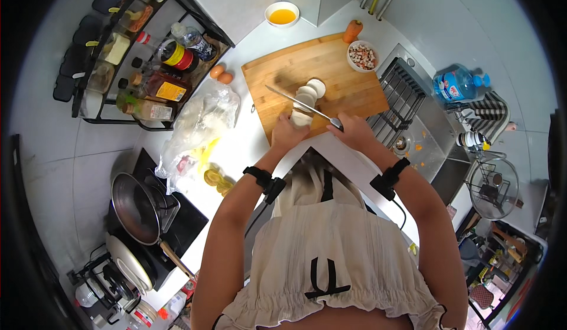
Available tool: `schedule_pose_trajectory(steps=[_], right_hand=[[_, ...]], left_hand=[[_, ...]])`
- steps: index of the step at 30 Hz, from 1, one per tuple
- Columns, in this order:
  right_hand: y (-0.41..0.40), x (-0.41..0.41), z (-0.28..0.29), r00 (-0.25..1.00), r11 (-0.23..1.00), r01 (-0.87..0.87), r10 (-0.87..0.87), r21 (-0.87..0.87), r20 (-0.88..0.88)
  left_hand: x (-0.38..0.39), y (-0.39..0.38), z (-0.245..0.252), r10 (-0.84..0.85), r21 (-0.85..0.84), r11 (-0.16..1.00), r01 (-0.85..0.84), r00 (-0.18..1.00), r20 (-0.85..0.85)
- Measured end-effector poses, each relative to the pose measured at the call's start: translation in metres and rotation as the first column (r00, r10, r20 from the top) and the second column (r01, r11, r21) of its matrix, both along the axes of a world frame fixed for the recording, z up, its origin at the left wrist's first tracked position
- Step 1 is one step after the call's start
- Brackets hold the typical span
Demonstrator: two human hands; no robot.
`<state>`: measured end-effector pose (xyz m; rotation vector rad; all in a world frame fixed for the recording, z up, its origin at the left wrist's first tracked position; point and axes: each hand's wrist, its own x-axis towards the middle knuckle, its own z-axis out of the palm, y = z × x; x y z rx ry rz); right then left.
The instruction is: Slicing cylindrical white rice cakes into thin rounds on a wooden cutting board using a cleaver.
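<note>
My right hand [353, 131] grips the dark handle of a kitchen knife [297, 101], its blade angled up and to the left across a white, round vegetable. My left hand [287, 133] holds the near, uncut piece [300, 118] of that vegetable close to the blade. Beyond the knife, several round white slices [311, 91] overlap in a row on the wooden cutting board [354, 93]. Whether the blade is in the vegetable or just above it, I cannot tell.
At the board's far right are a bowl of diced food [363, 56] and a carrot [353, 31]. A bowl of orange-yellow liquid [282, 15] stands behind. Eggs [221, 74] and a plastic bag [199, 121] lie left. A drying rack [394, 95] spans the sink [429, 139]; a frying pan [135, 208] is lower left.
</note>
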<state>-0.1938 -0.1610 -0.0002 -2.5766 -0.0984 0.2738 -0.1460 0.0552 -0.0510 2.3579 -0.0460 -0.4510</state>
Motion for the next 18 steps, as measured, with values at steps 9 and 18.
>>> schedule_pose_trajectory(steps=[9, 18], right_hand=[[0.011, -0.014, 0.008, 0.998, 0.993, -0.013, 0.006, -0.114, -0.055], [0.023, -0.023, 0.031, 0.996, 0.998, 0.051, -0.054, -0.046, -0.068]], left_hand=[[-0.005, 0.036, -0.010, -0.032, -0.010, 0.999, 0.033, 0.995, 0.095], [-0.012, 0.043, -0.019, 0.021, -0.151, 0.989, -0.003, 0.993, 0.118]])
